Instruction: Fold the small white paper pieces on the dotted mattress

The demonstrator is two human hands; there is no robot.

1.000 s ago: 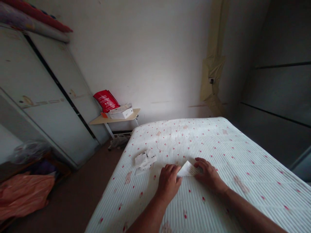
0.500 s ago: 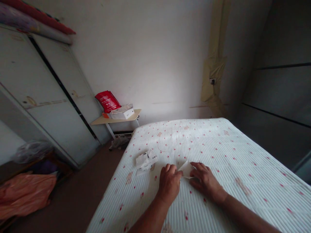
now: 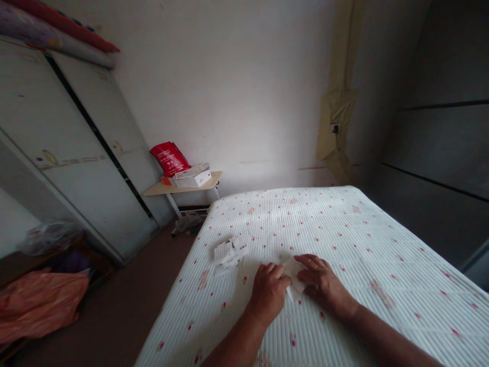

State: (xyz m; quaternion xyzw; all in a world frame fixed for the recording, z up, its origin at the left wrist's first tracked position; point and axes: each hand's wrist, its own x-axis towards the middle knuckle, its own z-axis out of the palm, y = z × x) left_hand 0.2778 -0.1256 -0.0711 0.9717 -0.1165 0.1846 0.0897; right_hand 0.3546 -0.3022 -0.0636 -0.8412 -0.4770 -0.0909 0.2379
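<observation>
Between my hands a small white paper-like sheet (image 3: pixel 293 278) lies low over the mattress (image 3: pixel 328 224), one corner pointing toward me. My left hand (image 3: pixel 268 286) is closed, with thumb and curled fingers gripping the sheet's left edge. On the other side, my right hand (image 3: pixel 324 283) has its fingers bent over the right edge, pinching it. What its thumb does is hidden beneath the hand. Left of my left hand rests a little pile of white printed papers or small packets (image 3: pixel 230 253); their exact kind I cannot make out.
A small table (image 3: pixel 160 189) beyond the mattress holds a red bag (image 3: pixel 170 159) and a white box (image 3: pixel 193 178). A pale wardrobe (image 3: pixel 76 153) stands at left, with orange plastic (image 3: pixel 42 306) low in front. Dark panels (image 3: pixel 439 148) line the right side.
The white sheet has turned or opened out between my fingers, and a corner now reaches down toward me. My left hand has shifted slightly to the right. The pile stays put.
</observation>
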